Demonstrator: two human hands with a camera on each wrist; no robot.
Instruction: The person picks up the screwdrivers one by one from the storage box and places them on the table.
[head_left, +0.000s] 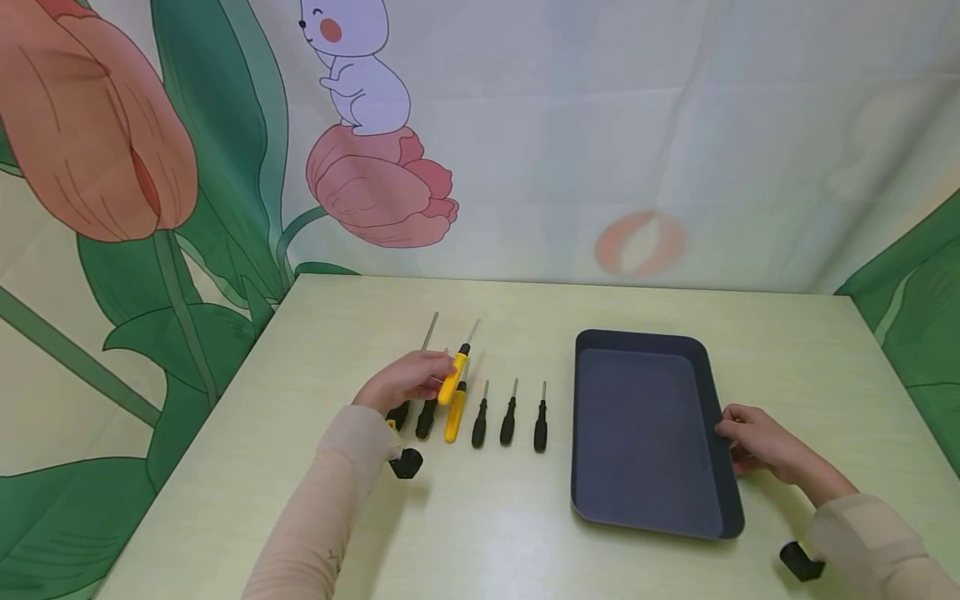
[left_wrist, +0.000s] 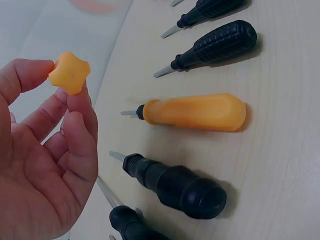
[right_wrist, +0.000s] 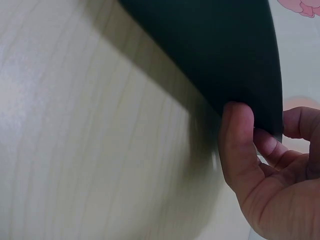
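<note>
My left hand (head_left: 408, 379) pinches a yellow screwdriver (head_left: 452, 380) by its handle, its shaft pointing away and up. In the left wrist view the star-shaped handle end (left_wrist: 70, 73) shows between thumb and fingers. Below it on the table lie a second yellow screwdriver (left_wrist: 195, 112) and a thick black-handled one (left_wrist: 175, 185). Another black-handled screwdriver (left_wrist: 127, 222) lies partly out of view beside them. At the right, my right hand (head_left: 765, 442) grips the right rim of a dark rectangular tray (head_left: 645, 433); thumb and fingers close on its wall (right_wrist: 250, 65).
Three small black screwdrivers, left (head_left: 480, 427), middle (head_left: 508, 423) and right (head_left: 541, 429), lie in a row between the yellow one and the tray. A printed curtain (head_left: 525, 167) hangs behind the pale table (head_left: 495, 533).
</note>
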